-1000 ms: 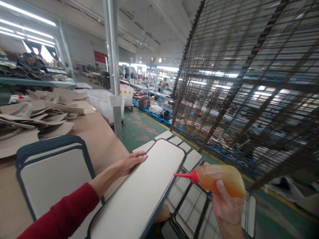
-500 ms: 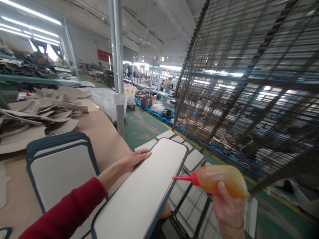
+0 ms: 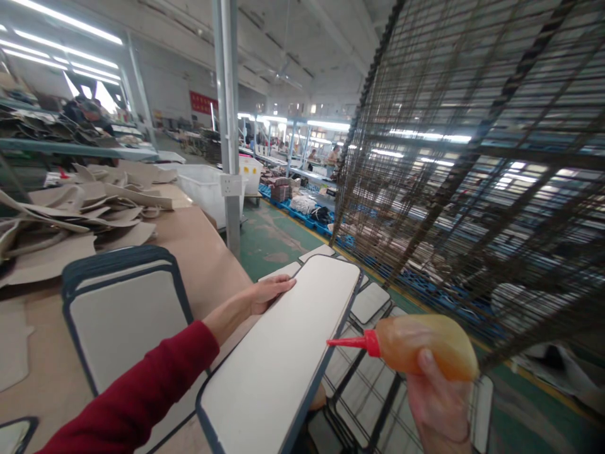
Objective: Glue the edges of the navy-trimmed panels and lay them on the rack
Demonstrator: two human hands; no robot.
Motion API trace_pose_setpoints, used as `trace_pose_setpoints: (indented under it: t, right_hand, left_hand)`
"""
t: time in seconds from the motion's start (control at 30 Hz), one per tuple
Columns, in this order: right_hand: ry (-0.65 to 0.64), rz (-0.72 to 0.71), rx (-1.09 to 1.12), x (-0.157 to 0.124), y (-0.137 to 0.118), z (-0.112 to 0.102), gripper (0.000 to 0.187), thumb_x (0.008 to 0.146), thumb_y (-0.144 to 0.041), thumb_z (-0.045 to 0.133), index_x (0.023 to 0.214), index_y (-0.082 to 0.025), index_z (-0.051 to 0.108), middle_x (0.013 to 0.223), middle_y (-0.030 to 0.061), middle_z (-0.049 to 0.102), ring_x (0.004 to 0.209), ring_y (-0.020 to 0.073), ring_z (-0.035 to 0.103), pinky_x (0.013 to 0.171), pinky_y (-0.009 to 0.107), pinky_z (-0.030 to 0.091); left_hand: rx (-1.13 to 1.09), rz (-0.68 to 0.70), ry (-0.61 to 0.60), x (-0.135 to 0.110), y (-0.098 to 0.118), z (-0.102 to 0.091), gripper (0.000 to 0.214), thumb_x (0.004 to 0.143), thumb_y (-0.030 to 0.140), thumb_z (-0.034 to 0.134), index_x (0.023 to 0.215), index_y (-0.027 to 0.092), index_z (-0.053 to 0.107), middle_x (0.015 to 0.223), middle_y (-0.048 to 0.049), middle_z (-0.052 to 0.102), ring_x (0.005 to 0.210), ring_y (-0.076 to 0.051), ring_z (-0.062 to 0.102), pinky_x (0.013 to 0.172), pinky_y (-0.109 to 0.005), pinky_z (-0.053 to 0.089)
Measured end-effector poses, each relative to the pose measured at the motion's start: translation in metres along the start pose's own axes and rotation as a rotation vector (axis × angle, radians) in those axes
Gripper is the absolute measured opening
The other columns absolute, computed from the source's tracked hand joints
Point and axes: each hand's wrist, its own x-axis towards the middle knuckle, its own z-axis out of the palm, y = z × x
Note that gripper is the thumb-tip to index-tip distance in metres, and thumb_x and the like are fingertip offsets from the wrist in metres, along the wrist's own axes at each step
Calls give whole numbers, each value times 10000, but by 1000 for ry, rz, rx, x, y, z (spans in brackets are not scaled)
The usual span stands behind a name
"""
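Observation:
My left hand (image 3: 270,292) grips the upper left edge of a long white panel with a dark blue border (image 3: 283,353), which is tilted in front of me. In my right hand (image 3: 437,400) is a squeeze bottle (image 3: 425,345) of amber liquid, lying on its side with its red nozzle pointing left. The nozzle tip is at the panel's right edge; whether it touches cannot be made out. To the left, a stack of similar dark-edged panels (image 3: 135,321) leans on the table.
Cut beige pieces (image 3: 94,208) are heaped on the brown table (image 3: 189,233). A wire rack (image 3: 454,157) rises at the right, with several panels (image 3: 371,302) on its lower part. Behind the table stand a metal post (image 3: 229,126) and a white bin (image 3: 201,189).
The view has shifted slightly, so most things appear a little further right. The nozzle tip stays at nearly the same picture spot, now at a slightly different place along the panel's edge.

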Motion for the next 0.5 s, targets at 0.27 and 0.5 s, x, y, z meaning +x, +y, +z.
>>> trace_pose_setpoints:
  t: [0.27, 0.5]
  right_hand:
    - [66, 86, 119, -5, -8, 6, 309, 625, -344, 822, 871, -210, 694, 858, 17, 705, 848, 184, 647, 755, 271, 523]
    - [38, 38, 56, -7, -5, -3, 276, 675, -333, 777, 898, -214, 665, 871, 28, 689, 926, 224, 631, 824, 351, 503]
  left_hand:
    - [5, 3, -4, 10, 6, 8, 272, 736, 290, 771, 843, 163, 555, 702, -2, 668, 537, -114, 615, 514, -223, 522]
    - [-15, 20, -37, 11, 17, 16, 256, 731, 240, 776, 874, 151, 583, 716, -11, 674, 561, -131, 633, 538, -248, 541]
